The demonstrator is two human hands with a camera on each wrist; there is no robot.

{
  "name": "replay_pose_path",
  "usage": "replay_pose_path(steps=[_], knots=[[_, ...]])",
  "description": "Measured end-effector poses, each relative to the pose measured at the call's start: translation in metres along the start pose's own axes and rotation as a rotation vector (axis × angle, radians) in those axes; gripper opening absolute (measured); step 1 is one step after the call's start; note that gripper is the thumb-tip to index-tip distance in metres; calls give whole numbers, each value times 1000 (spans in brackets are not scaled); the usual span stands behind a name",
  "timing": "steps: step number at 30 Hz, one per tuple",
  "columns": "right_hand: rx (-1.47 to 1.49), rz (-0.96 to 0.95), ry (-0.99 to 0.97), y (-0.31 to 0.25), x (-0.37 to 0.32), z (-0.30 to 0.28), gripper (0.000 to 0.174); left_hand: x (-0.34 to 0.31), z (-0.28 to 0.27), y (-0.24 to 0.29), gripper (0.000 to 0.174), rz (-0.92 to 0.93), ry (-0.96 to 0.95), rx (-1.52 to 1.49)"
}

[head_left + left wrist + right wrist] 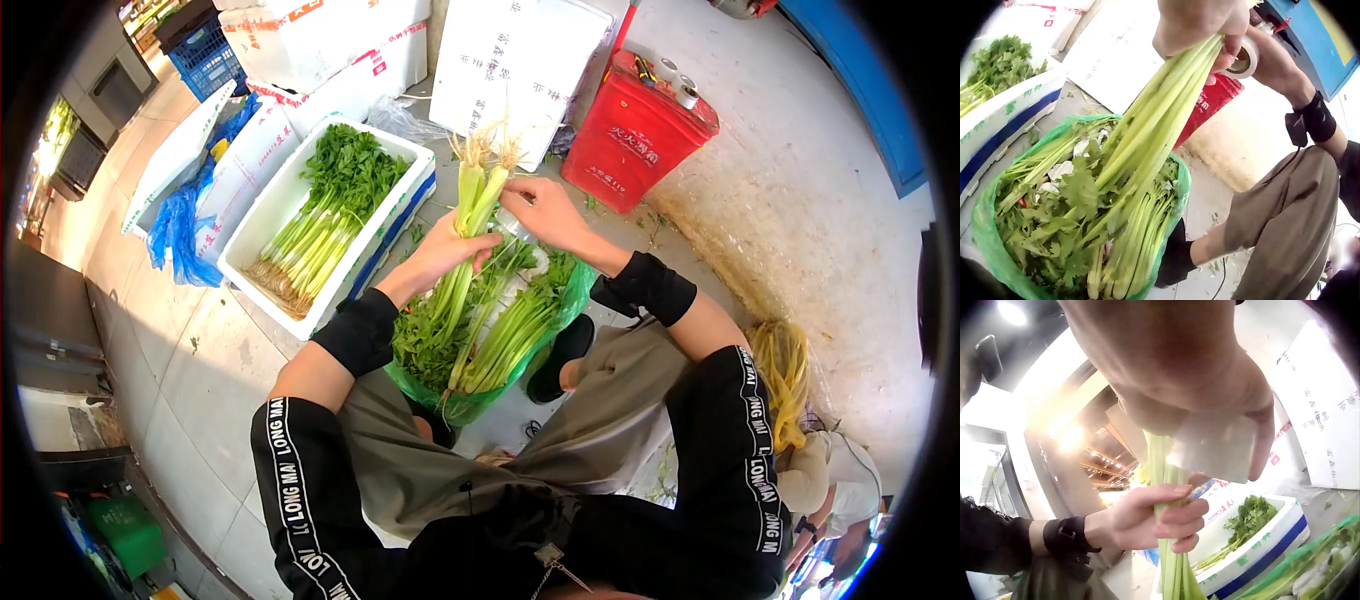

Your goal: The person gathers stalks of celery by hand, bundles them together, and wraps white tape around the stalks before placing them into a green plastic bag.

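A bunch of celery [475,200] stands tilted in front of me, pale root ends up and leaves down. My left hand [448,252] grips its stalks below the roots, the thumb across the front. Higher up, my right hand [550,212] holds a roll of clear tape [1254,55] against the bunch. In the right wrist view the wide tape [1219,450] lies close beside the stalks, just above the left fingers. Below both hands sits a green plastic bag [580,297] filled with more celery [515,335], and the held bunch's leaves hang over it.
A white foam box [372,228] of bundled celery stands left of the bag. Behind are a white panel [510,60] and a red bin [635,140] with tape rolls [687,96] on top. A yellow net bag [782,375] lies by the right wall.
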State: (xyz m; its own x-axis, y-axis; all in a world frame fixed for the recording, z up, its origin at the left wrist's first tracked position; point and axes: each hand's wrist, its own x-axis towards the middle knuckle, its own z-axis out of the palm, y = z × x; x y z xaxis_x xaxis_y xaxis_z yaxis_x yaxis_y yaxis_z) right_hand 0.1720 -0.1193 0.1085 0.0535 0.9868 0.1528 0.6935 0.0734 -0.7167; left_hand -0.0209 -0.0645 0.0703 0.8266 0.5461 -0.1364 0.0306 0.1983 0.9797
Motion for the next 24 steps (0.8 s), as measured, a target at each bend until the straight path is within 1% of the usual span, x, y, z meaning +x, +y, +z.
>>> replay_pose_path(steps=[2,4,6,8,13,18,20,21,23,24], knots=[[64,-53,24,0,1,1,39,2,0,-1,39,30,10,-4],[25,-55,4,1,2,-1,39,3,2,-1,38,63,20,-8],[-14,-55,-17,4,2,-2,40,1,6,-1,43,103,45,-11],[-6,-67,15,9,1,-1,41,2,9,-5,45,120,52,-15],[-6,-26,10,15,0,-2,41,4,14,-5,46,155,66,-9],[-13,12,-27,9,-3,-6,44,11,17,-16,42,183,159,-21],[12,61,-14,13,-4,-5,51,9,20,-11,41,196,176,13],[12,61,-14,14,-3,-6,51,8,21,-8,40,209,193,49],[6,91,-65,16,-2,-10,65,9,21,-10,40,224,196,63],[5,91,-63,16,-2,-11,65,11,22,-11,40,238,198,78]])
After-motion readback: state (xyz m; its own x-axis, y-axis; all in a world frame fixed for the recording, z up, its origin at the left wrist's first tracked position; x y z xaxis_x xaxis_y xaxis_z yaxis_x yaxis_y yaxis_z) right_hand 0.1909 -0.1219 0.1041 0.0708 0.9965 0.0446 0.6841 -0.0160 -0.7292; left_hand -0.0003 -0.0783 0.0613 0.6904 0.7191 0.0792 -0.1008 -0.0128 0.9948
